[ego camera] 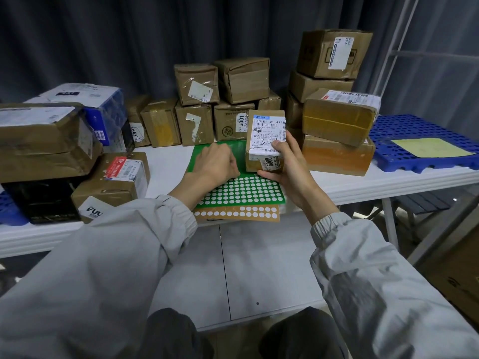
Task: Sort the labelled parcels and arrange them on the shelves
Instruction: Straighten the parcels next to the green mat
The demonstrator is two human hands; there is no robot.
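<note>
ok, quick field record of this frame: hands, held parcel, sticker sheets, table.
right hand: grips small brown parcel, upright, label toward camera
left hand: fingers curled, resting on green sticker sheet; whether it pinches a dot cannot be told
orange sticker sheet: partly under the green one
white table: taped parcels stacked along the back
blue pallet: at right, holds a yellow sheet

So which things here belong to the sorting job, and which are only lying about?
Job: box in right hand; green sticker sheet under left hand; stacked parcels.
Lying about: blue pallet; yellow paper; curtain.
</note>
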